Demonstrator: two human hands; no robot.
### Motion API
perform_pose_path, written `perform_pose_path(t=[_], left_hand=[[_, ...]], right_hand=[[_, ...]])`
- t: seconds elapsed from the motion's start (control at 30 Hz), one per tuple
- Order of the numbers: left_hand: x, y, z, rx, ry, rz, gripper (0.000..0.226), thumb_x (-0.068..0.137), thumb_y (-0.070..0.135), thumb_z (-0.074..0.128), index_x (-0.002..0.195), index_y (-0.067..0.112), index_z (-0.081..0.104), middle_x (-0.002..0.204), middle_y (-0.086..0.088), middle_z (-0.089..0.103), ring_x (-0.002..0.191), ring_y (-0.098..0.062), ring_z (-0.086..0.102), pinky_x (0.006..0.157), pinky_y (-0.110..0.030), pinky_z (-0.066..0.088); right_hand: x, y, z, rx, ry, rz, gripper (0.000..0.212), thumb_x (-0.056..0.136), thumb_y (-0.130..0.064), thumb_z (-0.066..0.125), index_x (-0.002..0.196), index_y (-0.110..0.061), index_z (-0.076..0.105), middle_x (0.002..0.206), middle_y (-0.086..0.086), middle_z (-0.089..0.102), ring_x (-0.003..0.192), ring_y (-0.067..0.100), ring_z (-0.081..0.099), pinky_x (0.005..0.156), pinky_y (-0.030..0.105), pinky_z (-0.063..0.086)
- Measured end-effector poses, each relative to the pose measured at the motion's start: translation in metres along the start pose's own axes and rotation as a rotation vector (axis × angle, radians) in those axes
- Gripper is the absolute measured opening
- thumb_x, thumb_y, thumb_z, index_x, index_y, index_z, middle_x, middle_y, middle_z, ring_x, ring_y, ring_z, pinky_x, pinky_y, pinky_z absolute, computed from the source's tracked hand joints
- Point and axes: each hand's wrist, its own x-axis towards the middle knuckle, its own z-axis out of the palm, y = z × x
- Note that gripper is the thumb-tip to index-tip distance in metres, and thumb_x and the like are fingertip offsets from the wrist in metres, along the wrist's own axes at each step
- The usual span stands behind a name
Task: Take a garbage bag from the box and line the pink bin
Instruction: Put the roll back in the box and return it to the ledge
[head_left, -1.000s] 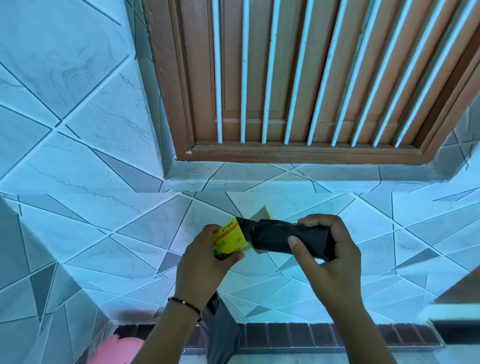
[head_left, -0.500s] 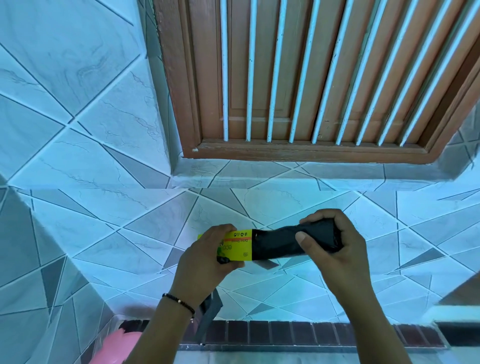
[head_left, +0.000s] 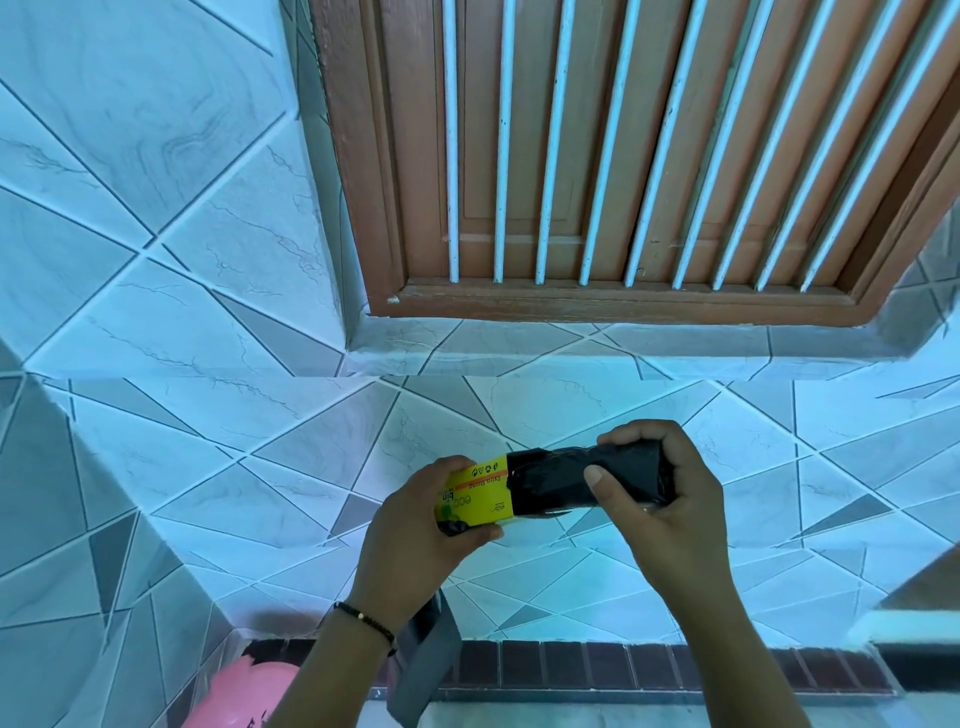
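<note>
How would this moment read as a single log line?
left hand: grips box | right hand: grips bag roll half out of box | bin: low left, unlined

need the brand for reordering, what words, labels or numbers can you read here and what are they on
"Extra Strong": on the yellow garbage bag box, upside down in the head view, beside an orange stripe.
"eco" and "bin": larger letters on the same box, also upside down.
Small round symbols and a small logo on the box: too small to read.
Dark marks on the pink bin: cut off, unreadable.
</note>
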Motion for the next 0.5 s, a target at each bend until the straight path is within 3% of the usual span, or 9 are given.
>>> perform_pose_path(t=[0.13,0.3,0.5], left_hand=[[-0.005,0.002,0.003,0.031,0.067,-0.002,0.061,0.064,0.046,0.079,0.116,0.038,0.048,0.111,0.019,0.058,0.095,-0.009,0.060,0.081,-0.031,0.054],[-0.008,0.008,0.006,0.043,0.092,-0.025,0.062,0.065,0.047,0.077,0.118,0.033,0.048,0.111,0.016,0.058,0.094,-0.009,0.057,0.078,-0.025,0.051],[-0.011,0.012,0.008,0.099,0.042,-0.043,0.062,0.066,0.045,0.077,0.118,0.035,0.046,0.116,0.015,0.057,0.097,-0.010,0.056,0.077,-0.025,0.048]], right_hand=[[0.004,0.004,0.006,0.044,0.147,0.123,0.023,0.075,-0.005,0.073,0.087,-0.020,0.060,0.081,-0.008,0.066,0.076,0.003,0.062,0.068,0.018,0.050],[0.009,0.011,0.005,0.155,0.227,0.320,0.018,0.076,-0.008,0.072,0.086,-0.018,0.061,0.085,0.005,0.066,0.083,0.025,0.064,0.079,0.049,0.057],[0.009,0.013,0.004,0.035,0.172,0.342,0.018,0.073,-0.013,0.073,0.082,-0.022,0.060,0.084,0.002,0.066,0.084,0.026,0.065,0.076,0.052,0.057]])
